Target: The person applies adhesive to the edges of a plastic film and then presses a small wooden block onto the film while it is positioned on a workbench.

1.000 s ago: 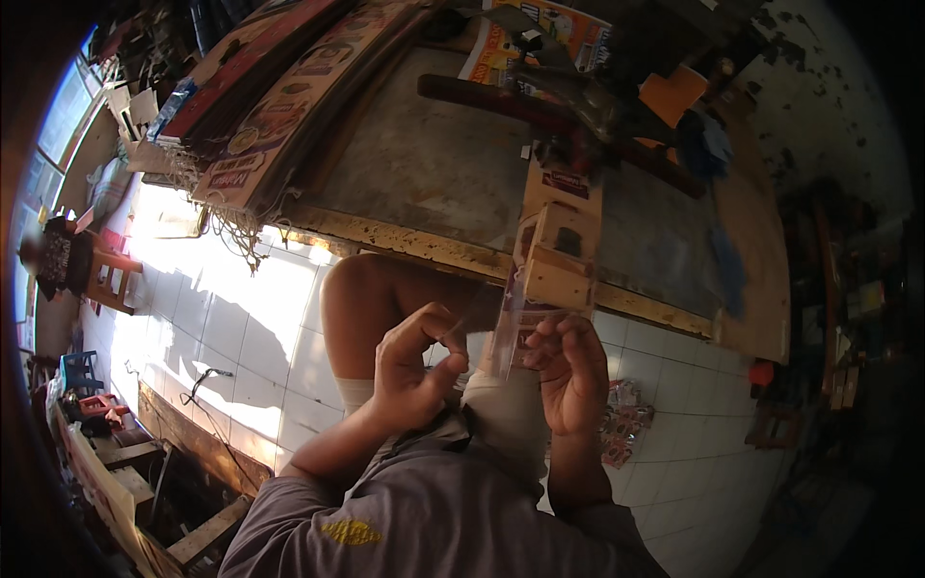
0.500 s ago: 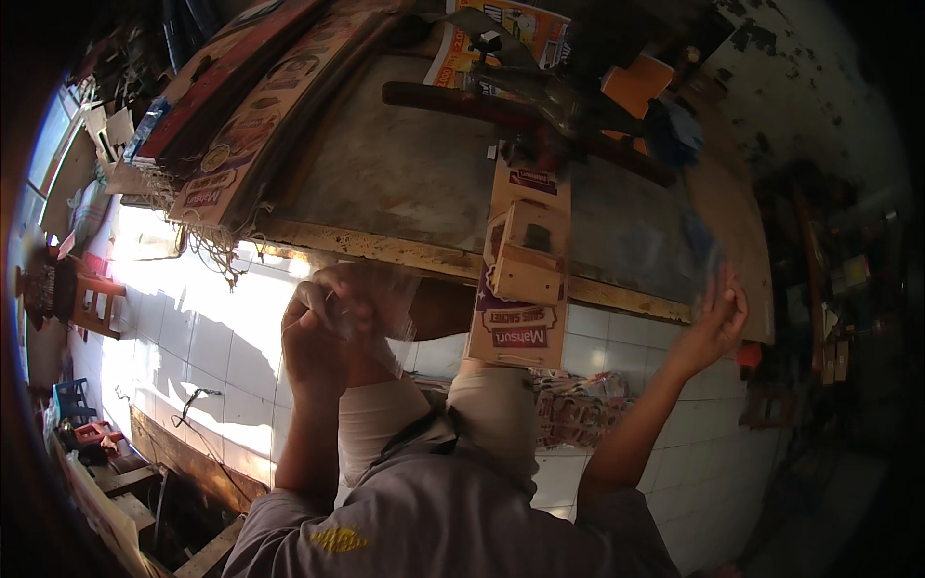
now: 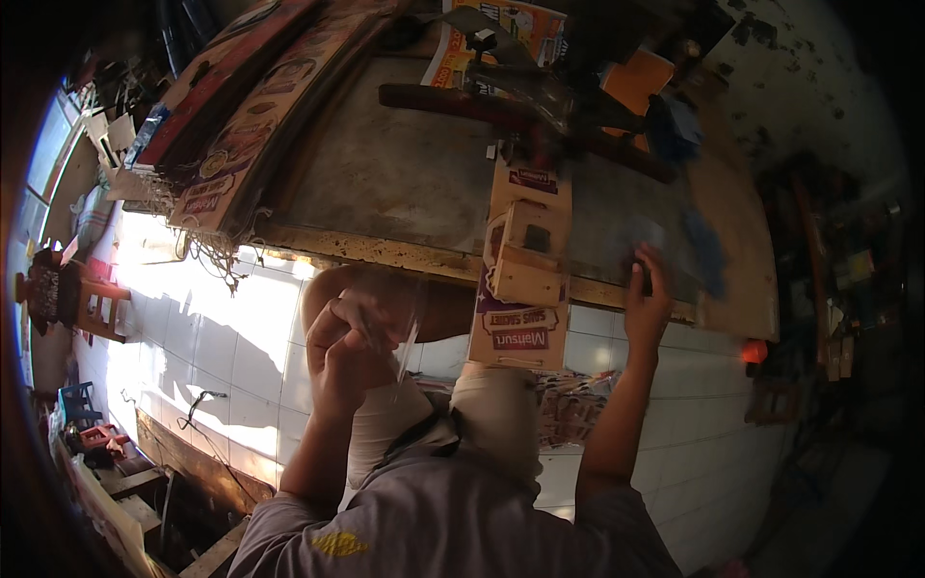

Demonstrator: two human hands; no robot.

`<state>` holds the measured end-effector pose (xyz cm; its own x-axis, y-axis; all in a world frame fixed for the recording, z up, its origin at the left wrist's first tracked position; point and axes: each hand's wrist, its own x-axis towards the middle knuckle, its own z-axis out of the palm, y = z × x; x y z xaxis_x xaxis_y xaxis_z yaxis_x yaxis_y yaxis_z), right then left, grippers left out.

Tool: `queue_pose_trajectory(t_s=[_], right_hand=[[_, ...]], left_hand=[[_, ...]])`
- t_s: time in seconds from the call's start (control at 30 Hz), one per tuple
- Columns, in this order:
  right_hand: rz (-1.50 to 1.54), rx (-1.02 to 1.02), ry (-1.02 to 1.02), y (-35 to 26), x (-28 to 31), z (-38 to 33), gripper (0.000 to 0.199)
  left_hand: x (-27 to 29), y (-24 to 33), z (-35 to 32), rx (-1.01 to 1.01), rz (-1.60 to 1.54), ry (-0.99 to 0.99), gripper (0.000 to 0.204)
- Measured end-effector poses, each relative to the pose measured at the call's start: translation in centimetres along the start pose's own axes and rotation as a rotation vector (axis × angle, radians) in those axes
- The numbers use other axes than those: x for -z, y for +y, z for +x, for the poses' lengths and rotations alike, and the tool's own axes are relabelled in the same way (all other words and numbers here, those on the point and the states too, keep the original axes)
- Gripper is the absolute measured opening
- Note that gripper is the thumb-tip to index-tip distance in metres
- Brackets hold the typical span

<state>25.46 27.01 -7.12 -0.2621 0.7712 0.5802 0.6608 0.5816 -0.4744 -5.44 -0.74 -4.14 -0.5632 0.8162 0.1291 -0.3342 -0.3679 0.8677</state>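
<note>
above the white tiled floor (image 3: 241, 356), clear plastic sleeve (image 3: 409, 323) clamped in left hand (image 3: 347, 352), right hand (image 3: 647, 299) spread flat on desk (image 3: 405, 183) edge beside cardboard box (image 3: 525, 265)

We're looking down at a grey short-sleeved shirt with a small yellow emblem printed near the left shoulder, the fabric creased across the chest. Both forearms are bare, no watch or bands that we can spot. The left hand (image 3: 349, 349) and right hand (image 3: 647, 297) have no gloves or rings that we can make out. Light beige shorts cover the thighs, knees bare.
</note>
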Motion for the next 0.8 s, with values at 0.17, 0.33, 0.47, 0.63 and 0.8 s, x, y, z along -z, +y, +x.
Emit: queue_pose_trajectory(t_s=[0.17,0.33,0.47,0.63,0.8], right_hand=[[0.307,-0.066,0.088,-8.2,0.6,-3.8,0.021],[0.862,0.015,-0.372,-18.0,1.3,-7.6,0.029],[1.136,-0.175,-0.484,-19.2,0.5,-9.1,0.033],[1.233,-0.217,-0.557,-18.9,0.2,-9.2,0.038],[1.211,-0.204,-0.641,-19.1,0.6,-8.5,0.044]], left_hand=[[-2.5,-0.6,-0.1,-0.056,0.018,-0.176,0.016],[-4.1,-1.4,-0.3,-0.157,0.289,-0.3,0.011],[-4.7,-1.0,-0.1,-0.299,0.507,-0.342,0.015],[-4.4,-0.8,-0.3,-0.193,0.41,-0.313,0.023],[-3.9,-1.0,0.0,-0.193,0.413,-0.31,0.026]])
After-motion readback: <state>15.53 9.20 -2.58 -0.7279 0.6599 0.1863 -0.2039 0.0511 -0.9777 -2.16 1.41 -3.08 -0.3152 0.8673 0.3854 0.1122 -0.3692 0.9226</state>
